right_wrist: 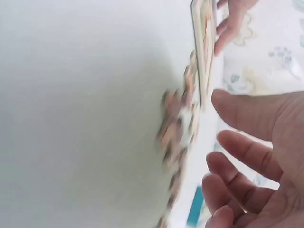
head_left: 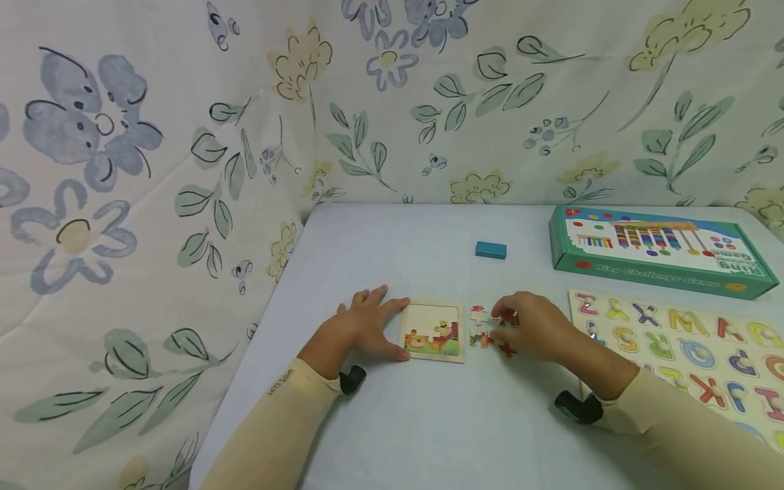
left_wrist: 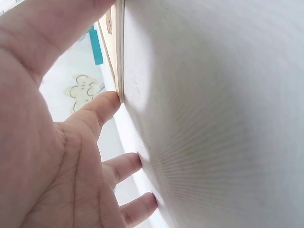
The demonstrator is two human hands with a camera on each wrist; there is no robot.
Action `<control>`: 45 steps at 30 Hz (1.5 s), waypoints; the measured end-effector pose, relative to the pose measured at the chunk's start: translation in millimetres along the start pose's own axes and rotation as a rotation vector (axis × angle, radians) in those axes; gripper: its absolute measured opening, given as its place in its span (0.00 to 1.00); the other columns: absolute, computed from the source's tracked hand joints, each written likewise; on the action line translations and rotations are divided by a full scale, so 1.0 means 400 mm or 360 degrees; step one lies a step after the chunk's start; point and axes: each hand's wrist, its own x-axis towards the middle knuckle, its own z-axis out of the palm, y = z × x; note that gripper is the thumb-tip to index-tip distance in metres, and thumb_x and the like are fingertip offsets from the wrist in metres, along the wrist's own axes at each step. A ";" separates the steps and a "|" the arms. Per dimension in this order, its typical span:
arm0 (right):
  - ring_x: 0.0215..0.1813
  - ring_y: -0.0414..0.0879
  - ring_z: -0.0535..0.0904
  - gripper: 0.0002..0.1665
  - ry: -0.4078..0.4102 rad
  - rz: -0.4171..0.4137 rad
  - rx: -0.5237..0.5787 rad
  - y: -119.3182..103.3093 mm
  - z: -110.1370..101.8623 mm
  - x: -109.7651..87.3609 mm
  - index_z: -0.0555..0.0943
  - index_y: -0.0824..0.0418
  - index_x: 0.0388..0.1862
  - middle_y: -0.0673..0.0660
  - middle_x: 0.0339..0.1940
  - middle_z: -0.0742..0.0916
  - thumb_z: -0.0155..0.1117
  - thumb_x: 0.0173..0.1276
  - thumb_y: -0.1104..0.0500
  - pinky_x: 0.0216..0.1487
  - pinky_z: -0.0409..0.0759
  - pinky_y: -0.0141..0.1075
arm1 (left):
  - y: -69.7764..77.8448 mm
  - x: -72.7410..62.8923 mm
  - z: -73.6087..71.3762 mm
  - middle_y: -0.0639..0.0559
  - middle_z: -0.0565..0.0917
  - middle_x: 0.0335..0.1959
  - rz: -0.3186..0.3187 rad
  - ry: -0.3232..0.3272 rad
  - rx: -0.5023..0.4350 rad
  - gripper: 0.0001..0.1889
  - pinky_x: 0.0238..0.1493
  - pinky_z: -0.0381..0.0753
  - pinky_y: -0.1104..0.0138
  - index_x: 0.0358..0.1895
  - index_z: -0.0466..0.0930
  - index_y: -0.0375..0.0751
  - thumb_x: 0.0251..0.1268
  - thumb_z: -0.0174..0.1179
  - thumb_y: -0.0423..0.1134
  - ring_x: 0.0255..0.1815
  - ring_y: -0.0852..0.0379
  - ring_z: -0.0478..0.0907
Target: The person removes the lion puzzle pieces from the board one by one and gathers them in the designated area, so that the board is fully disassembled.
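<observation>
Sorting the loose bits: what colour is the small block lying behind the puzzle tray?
Teal blue; the small block shows best in the head view.

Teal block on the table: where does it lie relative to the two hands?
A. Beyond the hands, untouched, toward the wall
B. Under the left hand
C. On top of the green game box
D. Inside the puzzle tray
A: the teal block lies alone on the table, beyond the left hand and right hand, neither touching it.

A teal block [head_left: 491, 250], green game box [head_left: 661, 250] and what looks like an alphabet board [head_left: 686, 344] lie on the table [head_left: 392, 258].
</observation>
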 end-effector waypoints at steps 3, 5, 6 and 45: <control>0.52 0.52 0.78 0.23 -0.0019 -0.0040 -0.0045 -0.035 0.015 0.025 0.86 0.53 0.52 0.56 0.50 0.84 0.79 0.61 0.48 0.52 0.84 0.48 | -0.004 0.002 0.003 0.49 0.44 0.86 -0.0007 -0.0001 0.0005 0.55 0.74 0.46 0.29 0.81 0.54 0.72 0.49 0.73 0.70 0.85 0.36 0.40; 0.56 0.55 0.76 0.25 -0.0038 -0.0085 -0.0088 -0.058 0.030 0.038 0.86 0.51 0.55 0.58 0.54 0.82 0.80 0.59 0.46 0.55 0.82 0.51 | -0.007 0.004 0.005 0.50 0.44 0.86 -0.0007 -0.0002 0.0008 0.55 0.74 0.46 0.29 0.81 0.54 0.72 0.48 0.73 0.70 0.85 0.36 0.40; 0.57 0.56 0.75 0.26 -0.0042 -0.0114 -0.0118 -0.068 0.038 0.043 0.86 0.50 0.55 0.58 0.55 0.82 0.80 0.59 0.46 0.56 0.82 0.52 | -0.007 0.005 0.006 0.50 0.44 0.86 -0.0008 -0.0002 0.0009 0.55 0.74 0.46 0.29 0.81 0.54 0.73 0.48 0.73 0.71 0.85 0.37 0.40; 0.33 0.45 0.79 0.07 -0.0012 -0.0218 0.0272 -0.083 0.001 0.016 0.83 0.51 0.41 0.49 0.33 0.85 0.71 0.70 0.62 0.30 0.80 0.34 | -0.001 0.001 -0.003 0.49 0.43 0.86 0.0002 -0.0019 0.0041 0.55 0.75 0.46 0.29 0.81 0.52 0.72 0.50 0.71 0.71 0.85 0.36 0.39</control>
